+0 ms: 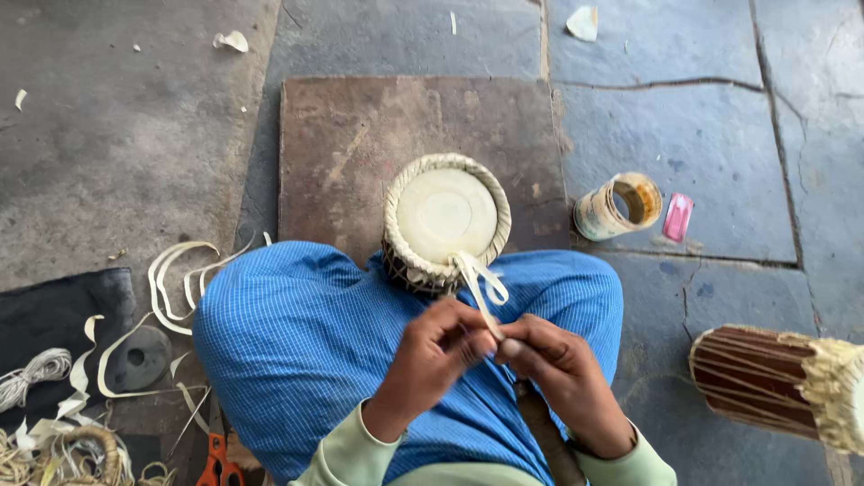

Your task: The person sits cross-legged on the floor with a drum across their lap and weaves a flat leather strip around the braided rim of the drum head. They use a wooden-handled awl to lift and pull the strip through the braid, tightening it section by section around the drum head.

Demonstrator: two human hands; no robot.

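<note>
A small drum [447, 216] with a pale round skin and a woven strap rim rests between my knees, its face turned up. A pale leather strip [478, 279] runs from its near rim down to my hands. My left hand [435, 353] and my right hand [551, 360] meet just below the drum, and both pinch the strip's end between thumb and fingers. My legs are in blue checked cloth [306, 342].
A brown slab [360, 144] lies under the drum on the stone floor. An open tin [617, 207] and a pink packet [677, 217] lie right. Another laced drum [778, 382] sits far right. Loose strips [175, 279], cord [31, 373] and orange-handled scissors [215, 459] lie left.
</note>
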